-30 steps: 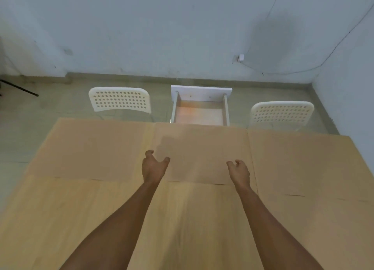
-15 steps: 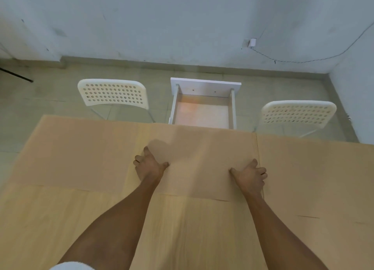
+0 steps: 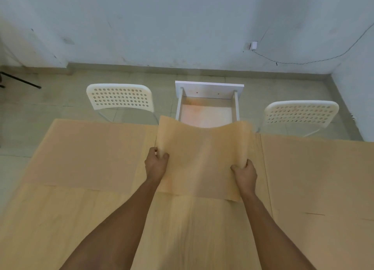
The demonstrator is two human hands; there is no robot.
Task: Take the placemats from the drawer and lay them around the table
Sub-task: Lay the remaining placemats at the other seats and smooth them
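A tan placemat (image 3: pixel 202 160) is lifted off the middle of the wooden table (image 3: pixel 182 229), its far edge curling up and sagging in the centre. My left hand (image 3: pixel 156 164) grips its left edge and my right hand (image 3: pixel 243 173) grips its right edge. Flat on the table lie a second placemat (image 3: pixel 87 154) at the left and a third placemat (image 3: pixel 315 172) at the right. Beyond the table's far edge a white drawer (image 3: pixel 208 111) stands pulled out, its pale bottom bare.
Two white perforated chairs stand at the far side, one chair (image 3: pixel 119 97) left of the drawer and one chair (image 3: pixel 301 114) right of it. Behind them run a tiled floor and a grey wall (image 3: pixel 182 26) with a cable. A dark tripod leg (image 3: pixel 20 80) shows far left.
Both hands went from hovering, to lying on the middle placemat, to gripping its side edges. The mat now rises off the table and bends.
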